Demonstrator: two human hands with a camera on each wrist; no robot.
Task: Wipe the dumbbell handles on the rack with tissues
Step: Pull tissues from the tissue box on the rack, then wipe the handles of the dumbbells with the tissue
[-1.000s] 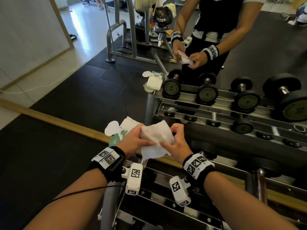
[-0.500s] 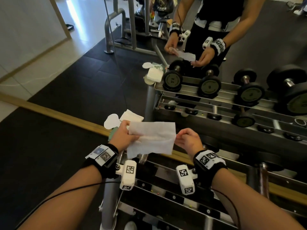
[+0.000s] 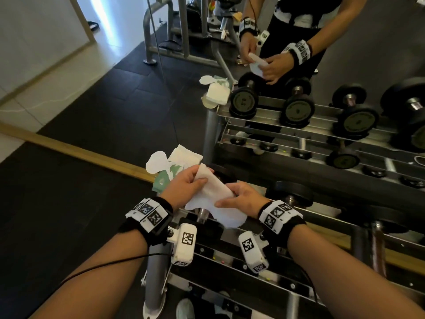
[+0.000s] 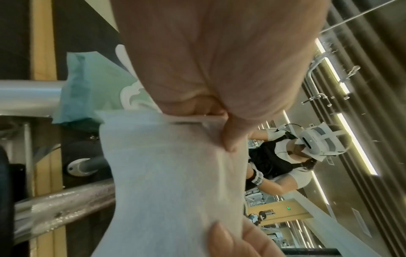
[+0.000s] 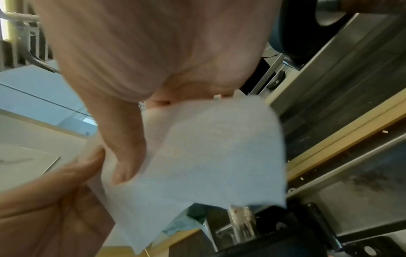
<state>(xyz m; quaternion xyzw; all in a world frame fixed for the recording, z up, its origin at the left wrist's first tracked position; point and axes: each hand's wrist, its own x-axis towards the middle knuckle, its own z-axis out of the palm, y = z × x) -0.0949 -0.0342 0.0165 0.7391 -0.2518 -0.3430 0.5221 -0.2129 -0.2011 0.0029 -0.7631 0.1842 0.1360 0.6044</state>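
White, soft tissue [image 3: 213, 192] folded between both hands; left hand [image 3: 184, 187] and right hand [image 3: 241, 196] fingers pinch it.

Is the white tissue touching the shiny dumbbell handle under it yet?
Cannot tell. In the head view the tissue, held by the left hand and right hand, hangs over the dumbbell handle, hiding any gap.
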